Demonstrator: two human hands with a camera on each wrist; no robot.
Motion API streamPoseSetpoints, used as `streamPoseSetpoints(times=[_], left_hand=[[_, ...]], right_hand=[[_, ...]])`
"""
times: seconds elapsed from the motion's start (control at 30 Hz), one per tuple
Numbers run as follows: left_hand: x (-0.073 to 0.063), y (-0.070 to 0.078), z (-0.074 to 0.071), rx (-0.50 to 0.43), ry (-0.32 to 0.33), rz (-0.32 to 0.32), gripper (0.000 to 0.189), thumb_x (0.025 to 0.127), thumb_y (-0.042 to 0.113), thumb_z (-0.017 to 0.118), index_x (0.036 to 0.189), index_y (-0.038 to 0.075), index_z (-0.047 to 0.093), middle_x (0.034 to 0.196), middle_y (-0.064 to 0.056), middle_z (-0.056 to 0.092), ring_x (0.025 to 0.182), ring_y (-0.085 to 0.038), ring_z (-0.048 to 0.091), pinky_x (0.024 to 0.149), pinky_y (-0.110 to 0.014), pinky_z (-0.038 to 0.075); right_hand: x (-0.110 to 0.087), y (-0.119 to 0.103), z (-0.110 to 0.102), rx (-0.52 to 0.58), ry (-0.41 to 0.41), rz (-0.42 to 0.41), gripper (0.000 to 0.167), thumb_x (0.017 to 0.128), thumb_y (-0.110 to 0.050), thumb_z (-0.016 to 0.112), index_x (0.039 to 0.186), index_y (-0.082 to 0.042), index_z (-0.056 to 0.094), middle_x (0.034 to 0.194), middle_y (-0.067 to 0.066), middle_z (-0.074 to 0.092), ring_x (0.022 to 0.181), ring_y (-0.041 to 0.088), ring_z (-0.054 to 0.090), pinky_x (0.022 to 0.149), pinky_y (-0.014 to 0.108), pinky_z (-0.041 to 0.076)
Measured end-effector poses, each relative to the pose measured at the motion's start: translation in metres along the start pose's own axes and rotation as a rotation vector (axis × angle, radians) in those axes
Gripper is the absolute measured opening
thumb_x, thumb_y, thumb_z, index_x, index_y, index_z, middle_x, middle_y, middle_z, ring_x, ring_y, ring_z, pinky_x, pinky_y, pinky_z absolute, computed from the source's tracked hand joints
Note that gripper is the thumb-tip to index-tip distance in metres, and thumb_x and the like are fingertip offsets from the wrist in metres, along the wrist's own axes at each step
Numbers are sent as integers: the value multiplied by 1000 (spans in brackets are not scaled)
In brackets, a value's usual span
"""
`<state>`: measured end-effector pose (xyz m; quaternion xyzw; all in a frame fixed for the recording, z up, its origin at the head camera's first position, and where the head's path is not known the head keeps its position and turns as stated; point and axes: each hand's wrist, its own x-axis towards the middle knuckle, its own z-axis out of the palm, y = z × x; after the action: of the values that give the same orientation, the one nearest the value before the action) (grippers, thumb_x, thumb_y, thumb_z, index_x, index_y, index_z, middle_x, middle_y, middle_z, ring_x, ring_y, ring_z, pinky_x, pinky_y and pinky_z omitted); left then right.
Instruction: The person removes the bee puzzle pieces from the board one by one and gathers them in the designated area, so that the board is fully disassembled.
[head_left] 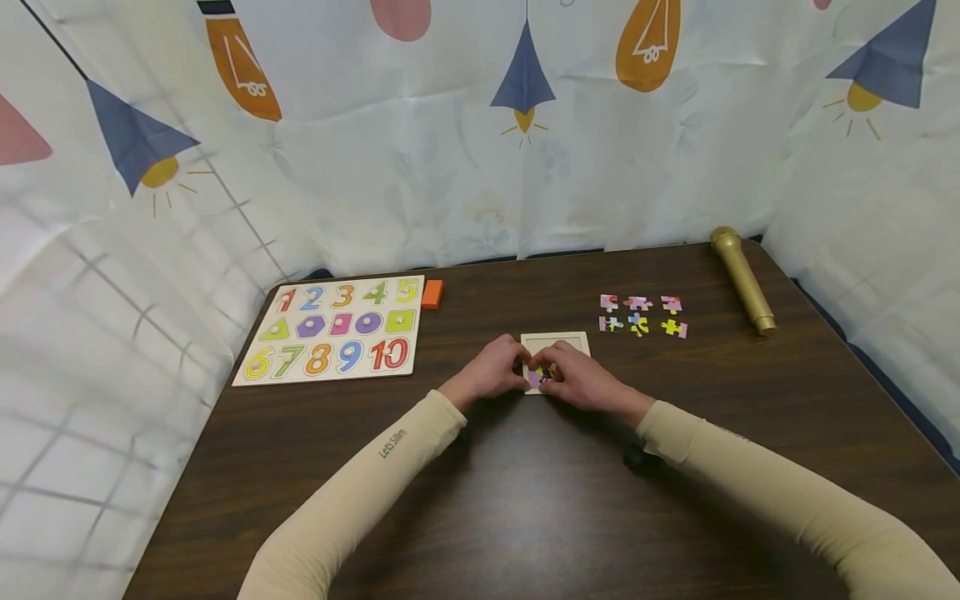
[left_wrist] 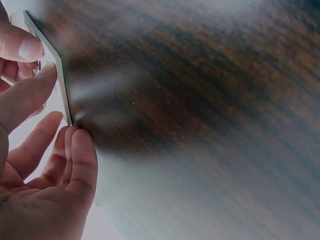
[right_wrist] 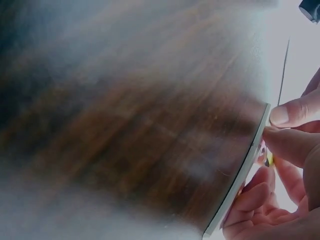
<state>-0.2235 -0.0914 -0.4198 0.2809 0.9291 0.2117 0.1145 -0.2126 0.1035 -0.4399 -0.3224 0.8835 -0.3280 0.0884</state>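
Note:
Both hands meet over a small pale wooden puzzle tray point(head_left: 553, 337) lying on the table. My left hand point(head_left: 495, 368) holds the tray's left side, its fingers along the outer edge and its thumb over the near rim. From the right, my right hand point(head_left: 581, 379) reaches over the tray, thumb and forefinger bent around a colourful puzzle piece point(head_left: 537, 380) of pink and yellow. The right wrist view shows a bit of yellow point(right_wrist: 270, 160) behind the right thumb point(right_wrist: 287, 144). Fingers hide much of the tray's lower half; its upper part shows bare wood.
Several loose jigsaw pieces point(head_left: 637, 303) lie in two rows at the back right, near a gold microphone point(head_left: 742, 279). A number-and-shape board point(head_left: 330, 329) lies back left, with an orange block point(head_left: 432, 294) beside it. Patterned curtains point(head_left: 450, 167) enclose the table's back and sides.

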Motion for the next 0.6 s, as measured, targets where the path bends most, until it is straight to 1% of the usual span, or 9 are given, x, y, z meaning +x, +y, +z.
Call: streamPoseSetpoints(times=[0.23,0.4,0.6], left_hand=[[0,1,0,-4,4,-5,32,81,12,79,110,-1,70,98,-11,62,94,-22,50,85,-34,44],[0,0,1,-2,5,-3,32,81,11,79,109,-1,70,98,-11,62,94,-22,50,86,-34,44],[1,0,1,-6,-7,-14,32,82,12,79,110,0,69,100,-10,62,96,-21,50,86,-34,44]], right_hand=[[1,2,1,-6,12,25,32,88,-17,73,117,-7,64,103,6,57,85,17,52,73,32,46],[4,1,1,-22,9,50,30,88,-20,73,114,-7,66,102,5,59,88,18,52,75,33,46],[7,1,-2,-49,-23,29,31,87,-21,74,112,-5,66,99,6,60,89,19,51,76,33,45]])
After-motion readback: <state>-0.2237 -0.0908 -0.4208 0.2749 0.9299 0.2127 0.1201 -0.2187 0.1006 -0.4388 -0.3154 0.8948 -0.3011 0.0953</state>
